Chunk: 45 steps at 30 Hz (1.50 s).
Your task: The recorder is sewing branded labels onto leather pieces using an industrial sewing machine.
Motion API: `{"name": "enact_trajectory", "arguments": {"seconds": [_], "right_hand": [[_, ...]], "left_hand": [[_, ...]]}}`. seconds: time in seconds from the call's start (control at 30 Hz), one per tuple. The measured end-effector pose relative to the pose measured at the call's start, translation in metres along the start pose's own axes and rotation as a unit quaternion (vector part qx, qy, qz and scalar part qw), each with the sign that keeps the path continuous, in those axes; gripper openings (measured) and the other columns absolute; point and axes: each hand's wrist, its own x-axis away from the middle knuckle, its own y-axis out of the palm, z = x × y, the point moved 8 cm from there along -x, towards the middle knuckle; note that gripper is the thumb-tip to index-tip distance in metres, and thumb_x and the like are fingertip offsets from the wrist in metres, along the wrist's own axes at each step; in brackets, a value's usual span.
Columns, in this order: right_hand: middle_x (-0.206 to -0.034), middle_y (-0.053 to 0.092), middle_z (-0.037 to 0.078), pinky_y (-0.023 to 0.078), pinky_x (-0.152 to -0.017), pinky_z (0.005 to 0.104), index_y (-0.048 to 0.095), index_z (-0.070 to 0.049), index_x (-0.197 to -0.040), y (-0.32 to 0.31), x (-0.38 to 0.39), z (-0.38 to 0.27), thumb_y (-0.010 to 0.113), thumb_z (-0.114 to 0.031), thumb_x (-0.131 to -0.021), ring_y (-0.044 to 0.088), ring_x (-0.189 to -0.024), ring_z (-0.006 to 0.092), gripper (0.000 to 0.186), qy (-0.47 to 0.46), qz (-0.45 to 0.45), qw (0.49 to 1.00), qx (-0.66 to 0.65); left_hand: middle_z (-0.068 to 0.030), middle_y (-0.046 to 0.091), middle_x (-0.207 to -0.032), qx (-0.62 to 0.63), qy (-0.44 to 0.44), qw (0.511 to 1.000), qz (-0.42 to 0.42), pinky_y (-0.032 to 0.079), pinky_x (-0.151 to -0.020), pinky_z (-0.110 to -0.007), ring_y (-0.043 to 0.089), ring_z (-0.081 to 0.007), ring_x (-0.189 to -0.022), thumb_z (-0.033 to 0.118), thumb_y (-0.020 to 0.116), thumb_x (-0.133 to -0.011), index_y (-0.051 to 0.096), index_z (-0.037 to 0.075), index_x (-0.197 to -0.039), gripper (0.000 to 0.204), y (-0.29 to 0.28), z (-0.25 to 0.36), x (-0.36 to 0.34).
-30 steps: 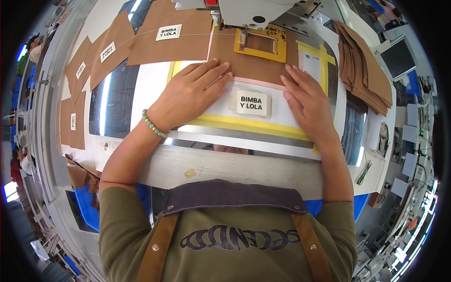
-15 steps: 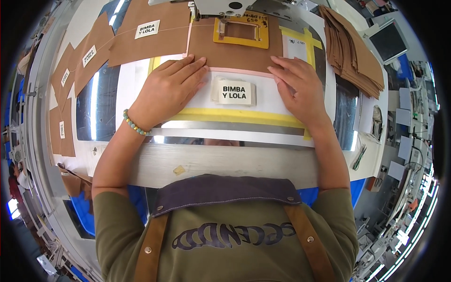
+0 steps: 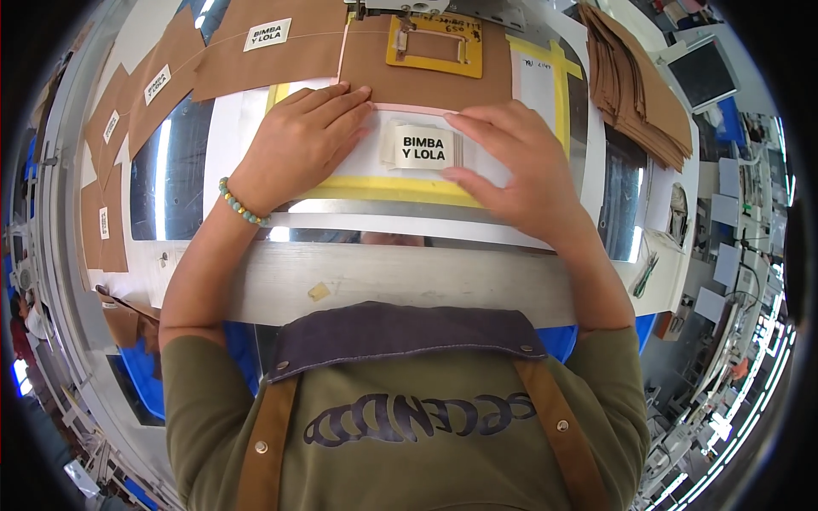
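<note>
My left hand [image 3: 311, 140] rests palm down with fingers stretched out, fingertips on the pink-edged lower left corner of a brown sheet [image 3: 434, 92]. On that sheet, under the machine head [image 3: 396, 7], is a yellow template frame [image 3: 430, 64] with a rectangular window. My right hand [image 3: 520, 170] is open, thumb and fingers arched apart around the right side of a stack of cream printed labels [image 3: 423, 146], which lies on the white board [image 3: 392, 117] below the sheet. Yellow tape [image 3: 392, 188] borders the board.
Labelled brown pieces [image 3: 239, 60] joined by thread fan out to the left. Unlabelled brown pieces [image 3: 635, 85] are piled at right, beside a monitor [image 3: 700, 70]. Green-handled snips [image 3: 643, 277] lie near the right edge. Blue bins [image 3: 145, 383] show below the table.
My right hand has come off the brown sheet's lower edge and moved left toward the label stack, thumb and fingers spreading. My left hand stays on the sheet. The whole view has shifted slightly.
</note>
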Motion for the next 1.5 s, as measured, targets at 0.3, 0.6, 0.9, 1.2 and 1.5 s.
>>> {"name": "enact_trajectory", "arguments": {"seconds": [0.3, 0.6, 0.9, 1.2, 1.5], "right_hand": [[-0.122, 0.068, 0.013, 0.055, -0.099, 0.042, 0.076, -0.001, -0.128, 0.025, -0.015, 0.001, 0.091, -0.031, -0.085, 0.066, -0.116, 0.0323, 0.054, 0.031, -0.116, 0.992, -0.03], [-0.127, 0.072, 0.011, 0.058, -0.094, 0.0425, 0.076, -0.005, -0.129, 0.011, -0.021, 0.017, 0.088, -0.035, -0.09, 0.07, -0.113, 0.0345, 0.05, 0.058, -0.058, 0.993, -0.083], [-0.1, 0.078, 0.008, 0.057, -0.075, 0.0302, 0.075, -0.006, -0.137, 0.023, -0.045, 0.064, 0.082, -0.025, -0.098, 0.077, -0.089, 0.0201, 0.044, 0.21, -0.115, 0.941, -0.238], [-0.094, 0.081, 0.014, 0.057, -0.073, 0.0356, 0.084, -0.006, -0.114, 0.029, -0.083, 0.12, 0.076, -0.017, -0.098, 0.075, -0.077, 0.0258, 0.021, 0.165, 0.062, 0.981, -0.083], [-0.094, 0.082, 0.011, 0.059, -0.072, 0.0359, 0.085, -0.007, -0.105, 0.031, -0.076, 0.118, 0.08, -0.014, -0.093, 0.074, -0.075, 0.0241, 0.015, 0.176, 0.119, 0.976, -0.057]], "left_hand": [[-0.0111, 0.077, -0.134, 0.093, -0.03, 0.995, 0.014, 0.061, -0.1, -0.043, 0.074, -0.0323, -0.12, 0.012, 0.082, -0.092, 0.075, 0.004, -0.133, 0.043, -0.015, -0.004, -0.006], [-0.0132, 0.074, -0.138, 0.275, -0.083, 0.957, 0.04, 0.061, -0.097, -0.042, 0.073, -0.0331, -0.117, 0.021, 0.091, -0.086, 0.069, 0.006, -0.144, 0.064, -0.015, 0.013, -0.036], [-0.0117, 0.076, -0.126, 0.209, -0.091, 0.973, 0.03, 0.061, -0.093, -0.042, 0.072, -0.034, -0.111, 0.018, 0.089, -0.088, 0.071, 0.009, -0.136, 0.052, 0.005, -0.013, -0.057], [-0.0093, 0.076, -0.127, 0.096, -0.022, 0.991, 0.09, 0.061, -0.094, -0.041, 0.072, -0.0323, -0.109, 0.017, 0.085, -0.09, 0.075, 0.008, -0.131, 0.043, 0.014, -0.04, -0.059], [-0.0061, 0.073, -0.142, 0.104, 0.01, 0.994, 0.035, 0.056, -0.108, -0.043, 0.066, -0.0318, -0.124, 0.015, 0.078, -0.096, 0.075, 0.008, -0.133, 0.038, 0.023, -0.032, -0.062]]}}
